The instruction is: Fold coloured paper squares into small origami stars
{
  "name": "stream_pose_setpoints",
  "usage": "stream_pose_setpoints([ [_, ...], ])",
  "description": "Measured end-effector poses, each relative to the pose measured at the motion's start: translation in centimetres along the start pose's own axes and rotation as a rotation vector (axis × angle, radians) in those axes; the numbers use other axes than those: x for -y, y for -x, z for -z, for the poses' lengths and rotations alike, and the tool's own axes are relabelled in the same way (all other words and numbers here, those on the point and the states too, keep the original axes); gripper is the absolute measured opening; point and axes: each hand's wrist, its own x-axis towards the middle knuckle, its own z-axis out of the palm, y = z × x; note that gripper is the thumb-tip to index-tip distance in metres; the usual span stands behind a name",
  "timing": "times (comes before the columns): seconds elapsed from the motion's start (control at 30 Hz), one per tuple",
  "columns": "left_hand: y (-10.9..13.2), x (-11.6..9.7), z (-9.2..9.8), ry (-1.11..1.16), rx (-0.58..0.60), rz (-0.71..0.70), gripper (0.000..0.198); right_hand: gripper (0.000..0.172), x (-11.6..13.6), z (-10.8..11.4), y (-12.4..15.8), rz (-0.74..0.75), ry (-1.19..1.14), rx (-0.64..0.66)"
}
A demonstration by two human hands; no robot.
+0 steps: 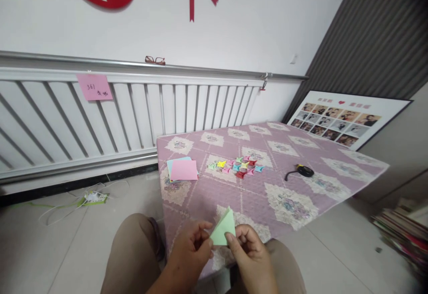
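A light green folded paper (223,229) is held just above the near edge of the pink quilted table (267,187). My left hand (192,247) pinches its left lower corner. My right hand (249,251) pinches its lower right side with thumb and fingers. Both hands are closed on the paper, over my knees. Farther back on the table lies a cluster of several small folded paper pieces (236,166) in pink, yellow, green, blue and red. A stack of square sheets (182,169), pink on top, sits at the table's left.
A small black object with a yellow mark (302,171) lies on the table's right part. A white radiator (117,115) with a pink note (94,87) and glasses (155,60) stands behind. A photo frame (344,118) leans at right. Books (401,227) and a cord (90,197) lie on the floor.
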Motion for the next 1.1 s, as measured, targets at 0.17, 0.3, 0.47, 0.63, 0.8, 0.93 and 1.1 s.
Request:
stream_pose_setpoints([
  [0.17, 0.0, 0.2, -0.1, 0.006, 0.144, 0.07, 0.023, 0.035, 0.2, 0.2, 0.0, -0.034, -0.001, 0.043],
  [0.3, 0.2, 0.2, -0.4, -0.021, 0.119, 0.052, 0.028, 0.038, 0.4, 0.1, 0.1, -0.061, -0.004, 0.008],
  [0.47, 0.5, 0.0, -0.5, -0.065, 0.124, 0.037, 0.027, 0.042, 0.6, -0.5, 0.4, -0.109, -0.044, -0.052],
  [0.63, 0.7, 0.1, -0.3, -0.119, 0.154, 0.048, 0.027, 0.044, 0.5, -0.6, 0.2, -0.147, -0.102, -0.071],
  [0.8, 0.9, 0.5, -0.4, -0.154, 0.148, 0.042, 0.03, 0.042, 1.2, -0.6, 0.0, -0.222, -0.229, -0.027],
  [0.93, 0.9, 0.5, -0.4, -0.161, 0.181, 0.068, 0.03, 0.04, 1.9, -0.5, 0.2, -0.33, -0.233, 0.128],
  [1.1, 1.3, 0.1, -0.3, -0.191, 0.246, 0.1, 0.026, 0.038, 2.1, -0.5, 0.2, -0.332, -0.264, 0.149],
])
